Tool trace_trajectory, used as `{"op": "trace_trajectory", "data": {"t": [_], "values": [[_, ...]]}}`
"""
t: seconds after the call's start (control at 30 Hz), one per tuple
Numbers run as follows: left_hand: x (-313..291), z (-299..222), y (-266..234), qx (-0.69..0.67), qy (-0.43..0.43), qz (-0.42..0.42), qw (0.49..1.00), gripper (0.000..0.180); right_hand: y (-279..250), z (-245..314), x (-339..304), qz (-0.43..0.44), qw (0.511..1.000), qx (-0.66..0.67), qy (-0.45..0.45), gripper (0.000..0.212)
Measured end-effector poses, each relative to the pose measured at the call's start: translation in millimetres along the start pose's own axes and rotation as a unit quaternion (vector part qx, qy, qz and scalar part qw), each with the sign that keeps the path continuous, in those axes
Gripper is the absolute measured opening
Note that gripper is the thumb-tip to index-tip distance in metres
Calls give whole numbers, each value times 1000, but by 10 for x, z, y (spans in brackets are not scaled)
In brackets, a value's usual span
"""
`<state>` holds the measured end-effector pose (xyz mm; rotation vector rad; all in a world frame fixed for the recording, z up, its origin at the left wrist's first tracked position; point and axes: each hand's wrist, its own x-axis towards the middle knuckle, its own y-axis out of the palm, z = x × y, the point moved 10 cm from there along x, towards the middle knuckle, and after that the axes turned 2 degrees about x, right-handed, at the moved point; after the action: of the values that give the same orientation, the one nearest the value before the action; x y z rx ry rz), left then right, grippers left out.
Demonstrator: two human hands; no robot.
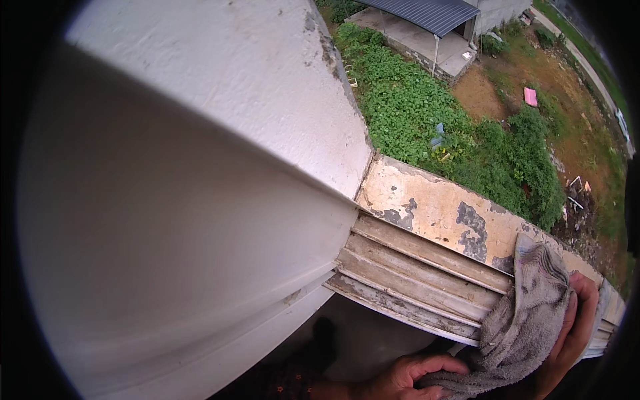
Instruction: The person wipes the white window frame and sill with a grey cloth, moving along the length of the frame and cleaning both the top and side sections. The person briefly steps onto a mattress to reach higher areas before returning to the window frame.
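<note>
A grey, worn towel (527,317) is draped across a dirty white window track (417,270) with several parallel grooves. My right hand (579,317) grips the towel along its right side, fingers bent around its edge. Lower down, my left hand (407,377) holds the bunched lower end of the cloth between thumb and fingers. Brown dirt lines the grooves to the left of the towel. The towel hides the stretch of track beneath it, and part of my right hand is behind the cloth.
Outside the track runs a ledge (433,207) with peeling paint. A white wall (220,87) closes off the track's left end. Far below lie green plants (400,93), a dark-roofed shelter (423,13), a pink object (530,97) and a debris heap (577,200).
</note>
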<state>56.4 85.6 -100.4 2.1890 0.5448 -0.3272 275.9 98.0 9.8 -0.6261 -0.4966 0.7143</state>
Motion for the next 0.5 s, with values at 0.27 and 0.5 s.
{"op": "trace_trajectory", "data": {"t": [0.27, 0.5], "values": [[80, -370, 68, 104, 49, 55, 992, 48, -2, 129, 41, -9, 1000, 27, 1, 20], [301, -652, 763, 285, 219, 64, 931, 55, -557, -742, -375, -266, 881, 390, 19, 28]]}}
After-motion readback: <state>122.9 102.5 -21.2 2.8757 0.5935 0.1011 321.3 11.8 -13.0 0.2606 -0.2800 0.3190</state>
